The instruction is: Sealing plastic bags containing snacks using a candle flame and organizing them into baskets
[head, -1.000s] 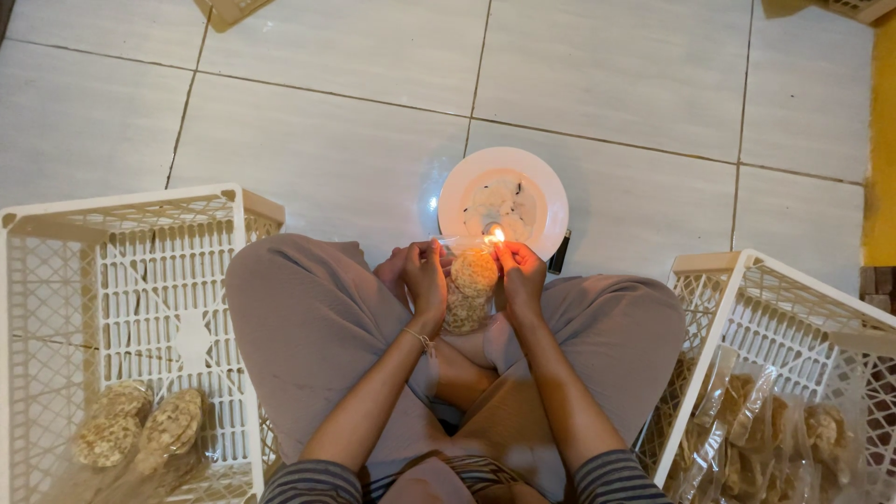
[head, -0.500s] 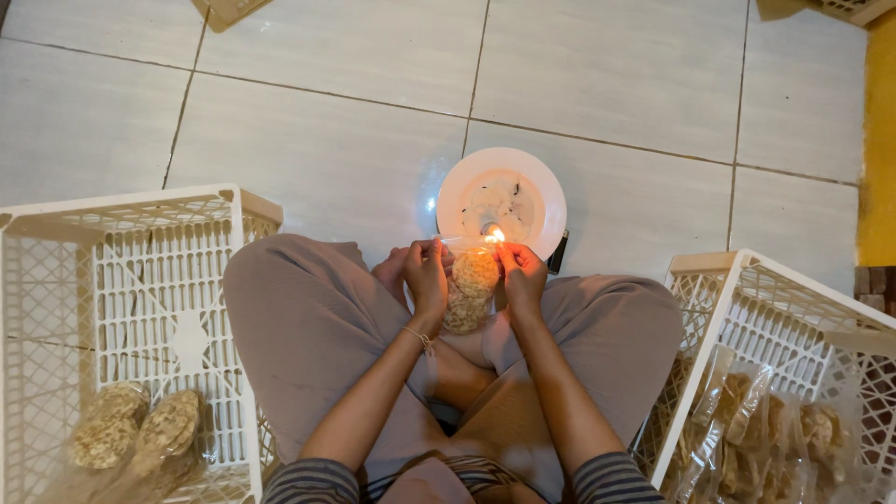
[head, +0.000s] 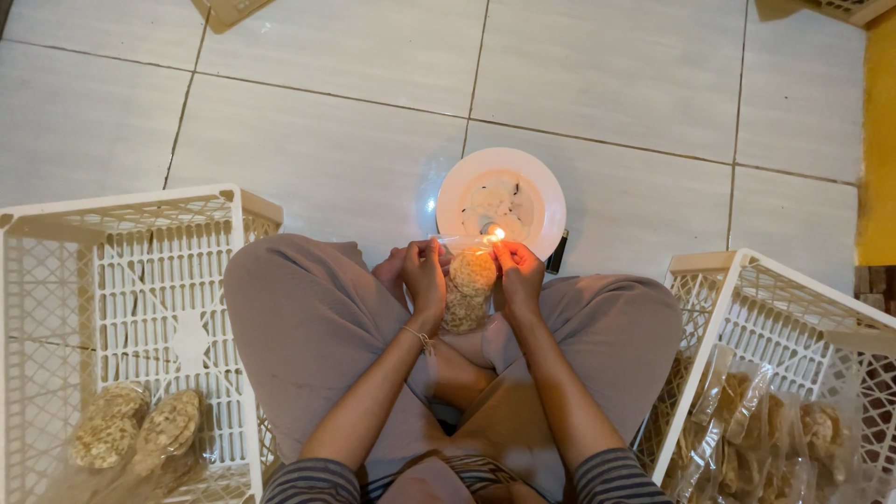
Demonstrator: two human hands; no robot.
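Clear plastic bag of round crackers [head: 468,291] sits mid-frame, pinched at its top by both hands: left hand [head: 425,277] and right hand [head: 519,273]. A small flame [head: 495,233] burns at its upper edge over a white plate [head: 543,191]. White crates flank the lap, lower left [head: 131,280] and lower right [head: 793,317].

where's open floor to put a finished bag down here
Bare tile lies beyond the white plate and between it and the left crate. It is crowded around the flame, both hands, the bag and the right crate.

two crates [head: 131,308], one plate [head: 541,187], two hands [head: 426,280]
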